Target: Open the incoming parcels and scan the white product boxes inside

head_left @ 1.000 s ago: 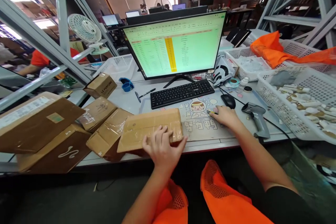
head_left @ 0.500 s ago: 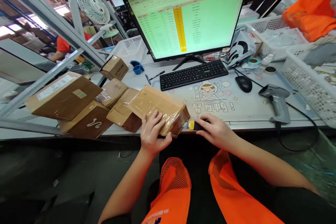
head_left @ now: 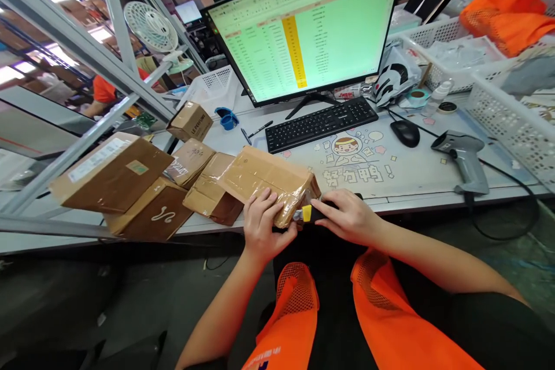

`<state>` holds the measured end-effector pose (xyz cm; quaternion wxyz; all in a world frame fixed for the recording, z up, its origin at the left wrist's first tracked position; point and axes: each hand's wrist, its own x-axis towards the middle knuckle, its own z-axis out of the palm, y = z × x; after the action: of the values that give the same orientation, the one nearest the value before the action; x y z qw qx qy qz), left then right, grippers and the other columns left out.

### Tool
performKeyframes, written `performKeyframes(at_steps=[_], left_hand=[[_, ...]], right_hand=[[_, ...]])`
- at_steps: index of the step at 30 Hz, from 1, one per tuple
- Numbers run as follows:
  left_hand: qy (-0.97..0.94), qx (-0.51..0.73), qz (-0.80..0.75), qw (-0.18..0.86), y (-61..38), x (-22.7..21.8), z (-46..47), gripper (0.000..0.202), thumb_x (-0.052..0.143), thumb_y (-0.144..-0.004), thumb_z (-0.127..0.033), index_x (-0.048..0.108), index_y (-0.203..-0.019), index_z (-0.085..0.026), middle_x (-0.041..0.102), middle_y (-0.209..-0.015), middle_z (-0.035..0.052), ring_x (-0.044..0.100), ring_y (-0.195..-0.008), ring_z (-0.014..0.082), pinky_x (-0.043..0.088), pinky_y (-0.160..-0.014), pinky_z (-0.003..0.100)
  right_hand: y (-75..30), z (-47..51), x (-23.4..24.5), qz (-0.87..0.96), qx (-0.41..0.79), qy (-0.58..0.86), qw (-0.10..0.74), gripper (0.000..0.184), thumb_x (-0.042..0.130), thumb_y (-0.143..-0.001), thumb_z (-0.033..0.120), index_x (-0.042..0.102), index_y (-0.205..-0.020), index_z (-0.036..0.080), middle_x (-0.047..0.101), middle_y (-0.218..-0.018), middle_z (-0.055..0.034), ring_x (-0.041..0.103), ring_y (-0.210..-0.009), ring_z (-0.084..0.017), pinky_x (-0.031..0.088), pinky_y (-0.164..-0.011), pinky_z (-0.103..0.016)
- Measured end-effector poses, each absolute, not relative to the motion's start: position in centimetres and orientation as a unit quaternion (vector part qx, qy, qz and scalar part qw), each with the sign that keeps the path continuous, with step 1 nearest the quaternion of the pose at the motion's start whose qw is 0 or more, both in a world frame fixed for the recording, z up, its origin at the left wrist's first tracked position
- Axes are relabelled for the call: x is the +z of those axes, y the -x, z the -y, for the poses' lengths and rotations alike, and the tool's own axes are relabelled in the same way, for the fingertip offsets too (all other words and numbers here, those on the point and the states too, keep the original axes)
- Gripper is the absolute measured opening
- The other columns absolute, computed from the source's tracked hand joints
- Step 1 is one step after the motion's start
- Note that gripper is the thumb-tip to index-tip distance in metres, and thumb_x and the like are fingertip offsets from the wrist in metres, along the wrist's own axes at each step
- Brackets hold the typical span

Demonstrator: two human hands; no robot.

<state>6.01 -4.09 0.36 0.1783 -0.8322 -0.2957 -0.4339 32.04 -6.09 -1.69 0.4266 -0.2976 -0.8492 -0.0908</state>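
Observation:
A taped cardboard box (head_left: 271, 172) lies at the front edge of the desk, its right end wrapped in shiny clear tape. My left hand (head_left: 264, 228) grips its near side, fingers on top and thumb low on the front. In my right hand (head_left: 349, 217) is a black and yellow utility knife (head_left: 307, 213), closed in the fingers. The knife's front end is against the box's right end, close to my left thumb; its blade tip is hidden or too small to make out.
To the left, several cardboard boxes (head_left: 150, 208) lean together by a grey metal frame. Behind stand a keyboard (head_left: 321, 124) and a monitor (head_left: 299, 34). On the right are a mouse (head_left: 404, 133), a barcode scanner (head_left: 466, 159) and white baskets (head_left: 511, 127). Another person's orange sleeve (head_left: 104, 89) shows at back left.
The knife in my right hand has moved slightly left and down along the box's right end. My left hand keeps its grip. The whole view has shifted a little.

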Motion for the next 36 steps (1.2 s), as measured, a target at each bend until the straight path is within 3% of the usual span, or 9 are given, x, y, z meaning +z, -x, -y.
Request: performKeyframes(at_steps=[3,9,13,17,21,24,28,32,36], left_hand=[[0.828,-0.441,0.297,0.177,-6.4,0.3,4.0,0.041,0.075,-0.077,-0.023,0.058,-0.114,-0.016,0.07,-0.116,0.0171,0.066,-0.123,0.036,0.049,-0.106,0.055],[0.844,-0.469,0.23,0.121,-5.4,0.5,2.4,0.037,0.069,-0.077,-0.019,0.059,-0.113,-0.02,0.073,-0.114,0.0129,0.067,-0.124,0.0355,0.047,-0.109,0.058],[0.867,-0.478,0.14,0.027,-1.9,0.0,-0.1,0.029,0.056,-0.083,-0.008,0.058,-0.109,-0.021,0.074,-0.116,0.01,0.066,-0.126,0.0308,0.049,-0.109,0.061],[0.726,-0.617,0.294,0.077,0.3,-1.6,-0.3,0.017,0.053,-0.091,-0.005,0.059,-0.097,-0.019,0.072,-0.116,0.009,0.063,-0.13,0.026,0.05,-0.108,0.054],[0.666,-0.61,0.42,0.084,-2.3,-2.7,2.8,0.027,0.059,-0.099,-0.032,0.061,-0.121,-0.018,0.042,-0.158,0.023,0.038,-0.152,0.0347,0.035,-0.118,0.061],[0.706,-0.559,0.421,0.102,-4.8,-2.7,3.4,0.039,0.071,-0.093,-0.041,0.059,-0.121,-0.016,0.031,-0.163,0.0266,0.017,-0.159,0.0411,0.022,-0.122,0.068],[0.709,-0.618,0.335,0.054,-4.2,-2.2,-1.2,0.016,0.062,-0.097,-0.031,0.062,-0.103,-0.017,0.046,-0.155,0.0203,0.037,-0.153,0.0354,0.034,-0.12,0.061],[0.742,-0.608,0.242,-0.143,-2.2,-1.2,-7.4,0.028,0.046,-0.097,-0.039,0.063,-0.093,-0.017,0.056,-0.147,0.0176,0.06,-0.134,0.0321,0.048,-0.111,0.055],[0.732,-0.591,0.34,-0.011,-2.8,-0.4,-8.5,0.038,0.037,-0.099,-0.042,0.064,-0.095,-0.016,0.069,-0.124,0.0185,0.059,-0.134,0.0298,0.048,-0.111,0.052]], right_hand=[[-34.0,3.9,-2.1,0.837,-0.132,0.324,0.421,0.034,0.053,-0.113,0.034,0.064,-0.133,0.009,0.061,-0.11,-0.0157,0.059,-0.097,-0.029,0.052,-0.084,-0.042],[-43.0,0.6,-3.7,0.603,-0.094,0.645,0.459,0.049,0.05,-0.103,0.043,0.07,-0.131,0.009,0.061,-0.11,-0.0174,0.062,-0.1,-0.031,0.053,-0.093,-0.043],[-45.4,3.2,-5.2,0.586,-0.099,0.628,0.502,0.049,0.055,-0.102,0.047,0.073,-0.127,0.009,0.064,-0.105,-0.0134,0.063,-0.1,-0.03,0.052,-0.093,-0.04],[-45.1,6.6,-7.7,0.603,-0.078,0.613,0.504,0.045,0.056,-0.106,0.047,0.072,-0.128,0.011,0.065,-0.106,-0.0107,0.064,-0.1,-0.028,0.052,-0.091,-0.038],[-44.6,7.7,-9.4,0.603,-0.067,0.626,0.49,0.047,0.056,-0.107,0.053,0.072,-0.126,0.014,0.065,-0.106,-0.0099,0.065,-0.097,-0.028,0.053,-0.088,-0.041],[-44.1,7.6,-8.8,0.618,-0.055,0.611,0.492,0.046,0.055,-0.107,0.053,0.072,-0.127,0.015,0.065,-0.107,-0.0102,0.065,-0.098,-0.029,0.054,-0.088,-0.042],[-43.5,7.7,-6.4,0.649,-0.052,0.571,0.501,0.036,0.059,-0.108,0.043,0.069,-0.132,0.018,0.064,-0.11,-0.0093,0.064,-0.1,-0.028,0.054,-0.089,-0.042],[-42.7,8.9,-3.9,0.722,-0.024,0.477,0.501,0.035,0.062,-0.107,0.028,0.063,-0.142,0.025,0.061,-0.117,-0.0092,0.062,-0.104,-0.027,0.054,-0.088,-0.04],[-40.2,10.2,-2.7,0.786,0.013,0.374,0.491,0.048,0.064,-0.106,0.024,0.053,-0.153,0.028,0.057,-0.118,-0.0103,0.06,-0.103,-0.025,0.055,-0.087,-0.039]])
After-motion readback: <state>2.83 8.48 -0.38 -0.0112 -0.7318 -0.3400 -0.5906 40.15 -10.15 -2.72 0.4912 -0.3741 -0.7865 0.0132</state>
